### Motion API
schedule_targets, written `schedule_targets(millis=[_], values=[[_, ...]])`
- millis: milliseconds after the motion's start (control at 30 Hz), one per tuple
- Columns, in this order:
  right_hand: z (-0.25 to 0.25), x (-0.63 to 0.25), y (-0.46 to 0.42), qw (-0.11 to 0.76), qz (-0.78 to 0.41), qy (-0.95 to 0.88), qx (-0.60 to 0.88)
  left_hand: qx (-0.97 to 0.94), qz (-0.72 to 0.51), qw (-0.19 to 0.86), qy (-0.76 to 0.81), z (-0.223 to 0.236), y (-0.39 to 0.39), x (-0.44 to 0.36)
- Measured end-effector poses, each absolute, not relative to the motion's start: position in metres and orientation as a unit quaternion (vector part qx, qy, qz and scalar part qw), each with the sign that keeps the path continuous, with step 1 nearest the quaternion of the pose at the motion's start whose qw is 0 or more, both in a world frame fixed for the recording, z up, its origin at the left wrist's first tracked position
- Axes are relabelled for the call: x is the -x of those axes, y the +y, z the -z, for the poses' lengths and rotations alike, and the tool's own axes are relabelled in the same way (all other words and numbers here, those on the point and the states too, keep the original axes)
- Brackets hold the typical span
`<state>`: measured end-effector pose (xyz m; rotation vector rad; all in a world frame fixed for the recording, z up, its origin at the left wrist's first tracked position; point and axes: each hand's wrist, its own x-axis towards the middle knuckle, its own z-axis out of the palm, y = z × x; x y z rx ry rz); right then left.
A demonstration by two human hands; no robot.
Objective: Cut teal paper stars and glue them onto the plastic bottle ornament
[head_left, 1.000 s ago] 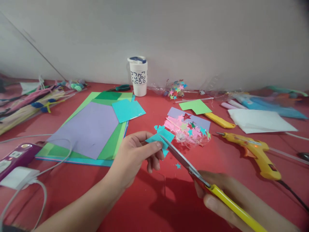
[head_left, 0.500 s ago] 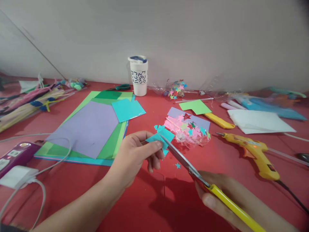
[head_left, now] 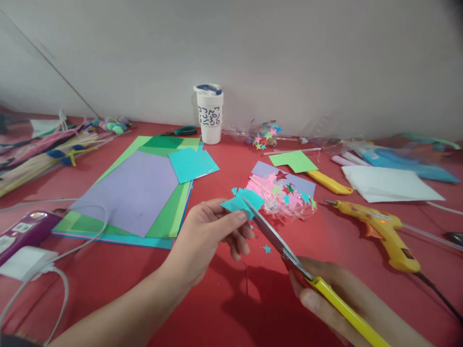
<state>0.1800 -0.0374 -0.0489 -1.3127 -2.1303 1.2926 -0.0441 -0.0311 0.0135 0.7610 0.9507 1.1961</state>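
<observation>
Above the surface [head_left: 231, 161], well forward of its back edge, the left hand [head_left: 202, 236] pinches blue paper [head_left: 235, 205] while the right hand [head_left: 334, 275] grips scissors [head_left: 273, 236], whose blades, slipping, could nick the left thumb [head_left: 231, 223].

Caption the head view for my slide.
Left hand holding blue paper, right hand holding scissors to it, glue gun lying at right.

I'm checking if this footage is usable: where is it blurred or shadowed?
Head view: dark shadow on the red table below the left hand; in the head view, the blue packet near the right edge looks smeared, while the scissors look fairly sharp.
</observation>
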Motion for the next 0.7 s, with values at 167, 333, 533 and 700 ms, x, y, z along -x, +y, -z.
schedule_targets(millis=[167, 333, 533, 700], values=[[0.021, -0.175, -0.043, 0.169, -0.454, -0.748, 0.453, -0.328, -0.532, 0.658, 0.420, -0.014, -0.031, 0.043], [0.002, -0.173, -0.048, 0.193, -0.410, -0.744, 0.491, -0.326, -0.531, 0.658, 0.423, -0.015, -0.031, 0.043], [-0.001, -0.173, -0.047, 0.191, -0.417, -0.749, 0.478, -0.328, -0.523, 0.657, 0.432, -0.015, -0.031, 0.043], [0.001, -0.172, -0.048, 0.203, -0.426, -0.741, 0.478, -0.329, -0.523, 0.654, 0.436, -0.015, -0.031, 0.043]])
